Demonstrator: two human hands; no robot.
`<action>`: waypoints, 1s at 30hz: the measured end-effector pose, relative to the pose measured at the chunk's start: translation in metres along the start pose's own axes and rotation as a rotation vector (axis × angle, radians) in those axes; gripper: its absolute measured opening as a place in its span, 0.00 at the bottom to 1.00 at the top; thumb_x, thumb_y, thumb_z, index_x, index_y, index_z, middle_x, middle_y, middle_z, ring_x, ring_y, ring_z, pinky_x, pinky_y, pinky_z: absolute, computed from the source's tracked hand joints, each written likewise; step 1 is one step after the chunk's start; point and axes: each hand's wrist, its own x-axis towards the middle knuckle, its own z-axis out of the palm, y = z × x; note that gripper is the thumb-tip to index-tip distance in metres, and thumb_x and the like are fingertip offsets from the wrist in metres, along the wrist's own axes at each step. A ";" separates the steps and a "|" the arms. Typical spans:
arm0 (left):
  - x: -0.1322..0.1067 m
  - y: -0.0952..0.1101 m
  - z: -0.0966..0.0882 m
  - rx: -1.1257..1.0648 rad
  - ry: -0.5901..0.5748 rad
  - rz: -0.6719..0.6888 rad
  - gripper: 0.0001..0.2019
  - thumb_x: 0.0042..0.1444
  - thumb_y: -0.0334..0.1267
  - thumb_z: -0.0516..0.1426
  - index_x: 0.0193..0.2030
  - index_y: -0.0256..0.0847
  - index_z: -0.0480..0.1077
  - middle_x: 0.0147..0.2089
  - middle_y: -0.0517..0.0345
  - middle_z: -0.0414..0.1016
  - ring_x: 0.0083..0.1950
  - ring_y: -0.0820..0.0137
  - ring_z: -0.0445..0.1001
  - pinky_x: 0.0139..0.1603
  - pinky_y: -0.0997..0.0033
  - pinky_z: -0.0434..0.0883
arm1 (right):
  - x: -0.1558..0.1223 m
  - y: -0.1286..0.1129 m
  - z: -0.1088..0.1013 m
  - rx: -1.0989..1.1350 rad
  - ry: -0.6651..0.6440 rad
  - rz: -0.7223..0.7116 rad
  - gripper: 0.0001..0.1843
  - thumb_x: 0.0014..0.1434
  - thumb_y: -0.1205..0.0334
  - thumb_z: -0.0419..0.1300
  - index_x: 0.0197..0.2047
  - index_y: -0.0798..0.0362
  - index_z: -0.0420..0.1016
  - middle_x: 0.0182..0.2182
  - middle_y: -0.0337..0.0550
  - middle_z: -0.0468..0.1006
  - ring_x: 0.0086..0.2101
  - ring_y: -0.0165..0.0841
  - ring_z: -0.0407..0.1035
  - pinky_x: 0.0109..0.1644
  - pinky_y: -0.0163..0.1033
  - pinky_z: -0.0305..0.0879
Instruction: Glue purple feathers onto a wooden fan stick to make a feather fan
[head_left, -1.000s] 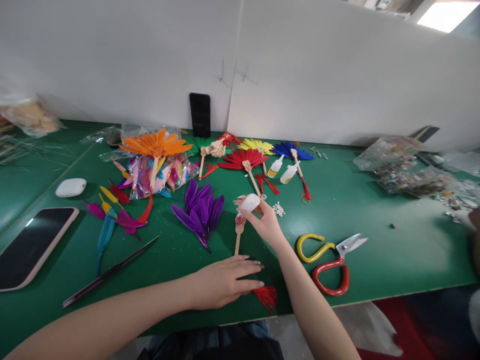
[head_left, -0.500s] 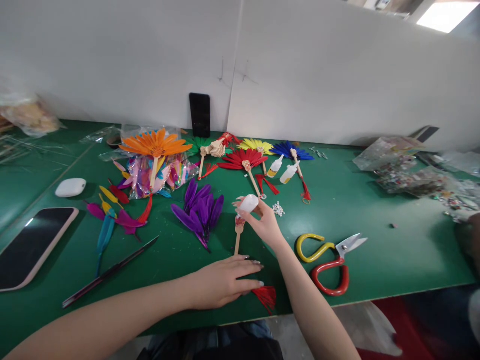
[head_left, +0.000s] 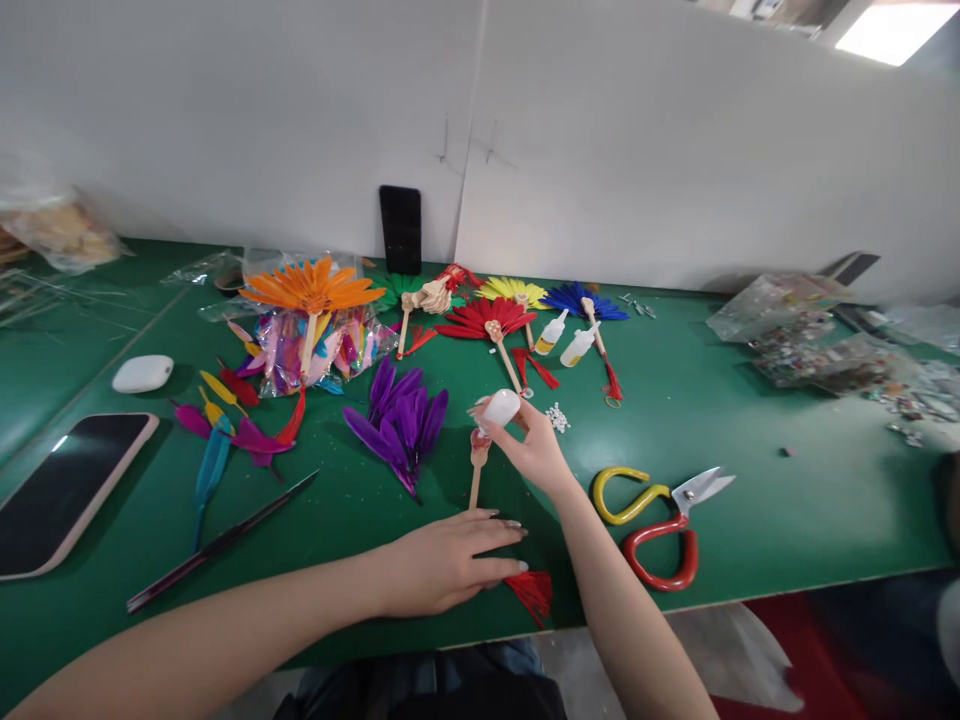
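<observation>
My right hand (head_left: 534,445) is closed around a white glue bottle (head_left: 501,406), tipped nozzle-down over the head of a small wooden fan handle (head_left: 478,465). Reddish marks show on that head. My left hand (head_left: 454,563) lies flat, fingers stretched out, across the lower end of the handle, which it hides. A red tassel (head_left: 531,593) sticks out beyond its thumb. To the left of the handle rests a bunch of purple feathers (head_left: 401,425). A little pile of white beads (head_left: 556,417) sits just right of my right hand.
Scissors (head_left: 667,520) lie at right, tweezers (head_left: 221,540) and a phone (head_left: 71,490) at left. Feather fans, among them an orange one (head_left: 315,290) and a red one (head_left: 491,322), stretch along the back with two glue bottles (head_left: 551,333). Plastic bags (head_left: 795,330) are at far right.
The glue bottle and my right hand have shifted very slightly to the right over the handle's head. My left hand stays in place.
</observation>
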 end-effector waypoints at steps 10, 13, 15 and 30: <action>0.001 -0.001 0.001 0.029 -0.030 0.002 0.19 0.62 0.32 0.45 0.60 0.37 0.60 0.64 0.45 0.58 0.67 0.65 0.52 0.66 0.60 0.53 | -0.001 -0.003 -0.005 0.045 0.035 0.017 0.13 0.52 0.59 0.61 0.41 0.53 0.73 0.38 0.46 0.80 0.40 0.39 0.74 0.47 0.44 0.69; 0.001 0.000 -0.001 0.043 -0.031 0.001 0.19 0.63 0.32 0.45 0.60 0.38 0.61 0.65 0.45 0.57 0.67 0.65 0.51 0.66 0.60 0.53 | -0.001 -0.002 -0.004 0.046 -0.022 0.019 0.13 0.52 0.59 0.61 0.42 0.53 0.73 0.38 0.45 0.80 0.40 0.39 0.74 0.47 0.44 0.69; 0.000 0.001 -0.001 0.057 -0.010 -0.010 0.19 0.62 0.33 0.46 0.60 0.39 0.61 0.66 0.46 0.54 0.68 0.63 0.50 0.66 0.58 0.52 | -0.001 -0.001 -0.003 0.028 -0.038 0.027 0.13 0.52 0.60 0.61 0.42 0.53 0.73 0.38 0.45 0.80 0.40 0.39 0.74 0.47 0.43 0.69; -0.001 -0.001 0.006 0.160 0.009 -0.101 0.21 0.64 0.41 0.46 0.64 0.47 0.55 0.69 0.54 0.46 0.69 0.64 0.46 0.67 0.60 0.49 | 0.000 -0.001 -0.008 -0.040 0.048 0.020 0.13 0.51 0.60 0.61 0.41 0.52 0.73 0.38 0.44 0.80 0.40 0.39 0.74 0.47 0.44 0.69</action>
